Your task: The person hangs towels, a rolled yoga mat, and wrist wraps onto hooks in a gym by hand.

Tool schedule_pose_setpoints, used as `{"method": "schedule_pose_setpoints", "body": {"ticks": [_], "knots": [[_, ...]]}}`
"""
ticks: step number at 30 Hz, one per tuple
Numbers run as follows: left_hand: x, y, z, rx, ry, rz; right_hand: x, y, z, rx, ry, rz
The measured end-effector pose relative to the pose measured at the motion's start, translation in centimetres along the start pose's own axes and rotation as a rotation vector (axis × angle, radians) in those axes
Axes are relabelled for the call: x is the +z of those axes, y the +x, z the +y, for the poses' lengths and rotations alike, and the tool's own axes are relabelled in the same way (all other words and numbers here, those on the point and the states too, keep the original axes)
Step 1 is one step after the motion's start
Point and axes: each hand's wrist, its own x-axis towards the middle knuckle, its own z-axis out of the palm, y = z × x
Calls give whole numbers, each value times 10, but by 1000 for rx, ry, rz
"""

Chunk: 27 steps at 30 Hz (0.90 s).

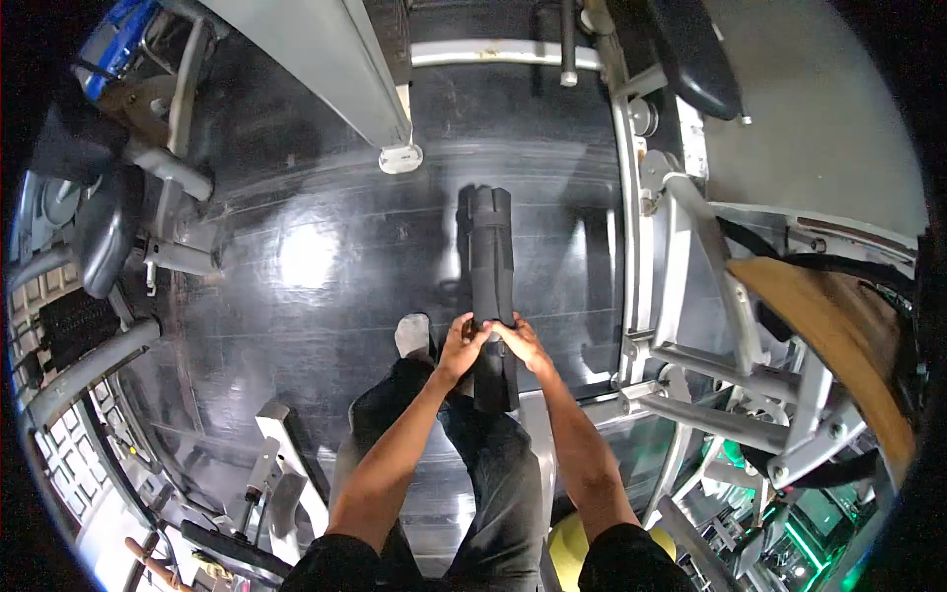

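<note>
Floor (326, 257): dark and glossy with a bright glare patch; it fills the middle of the view.
Frame (681, 257): grey metal tubes of a gym machine on the right, running top to bottom.
Beam (326, 59): a grey slanted bar from the top, ending in a pale foot on the floor.
Board (829, 326): tan and curved, at the far right; its outer edge is lost in the dark rim of the view.
Pad (491, 257): long, black and blocky, pointing away from the person along the middle of the view. Its near end merges with the dark trousers, so where it ends is unclear, as is whether it touches the floor.
Left hand (462, 345): clasped on the pad's left edge near the lower part, fingers curled round the side.
Right hand (523, 340): clenched on the right edge at the same height, just beside the left hand; the pad runs between the two.
Shoe (414, 335): grey toe, just left of the left hand.
Yellow thing (572, 548): round, at the bottom, half hidden by the right arm; what it is cannot be made out.
</note>
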Motion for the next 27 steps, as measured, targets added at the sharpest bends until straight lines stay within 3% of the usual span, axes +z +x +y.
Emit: {"method": "schedule_pose_setpoints", "body": {"ticks": [2,4,5,10,18,20,22,23,24,27], "knots": [[-7,-22,35,-184,-48,-55,-3,-2,27,-35,-75,29],[-16,-66,119,-320,-280,-97,-5,-60,-24,-138,64,-151],[-18,-81,145,-345,-235,-64,-4,-82,-37,-154,110,-170],[-24,-141,216,-117,-340,-156,-12,-194,-109,-227,63,-217],[-36,-237,342,-179,-479,-256,-27,-334,-190,-430,9,-208],[-35,-250,352,-105,-466,-268,-36,-354,-195,-457,19,-200],[-34,-272,379,-90,-455,-296,-39,-380,-216,-373,192,-230],[-32,-281,388,-64,-440,-245,-41,-407,-231,-266,268,-204],[-30,-288,400,-32,-427,-196,-44,-413,-232,-290,270,-194],[-34,-313,446,-34,-482,-308,-51,-442,-233,-115,488,-286]]}}
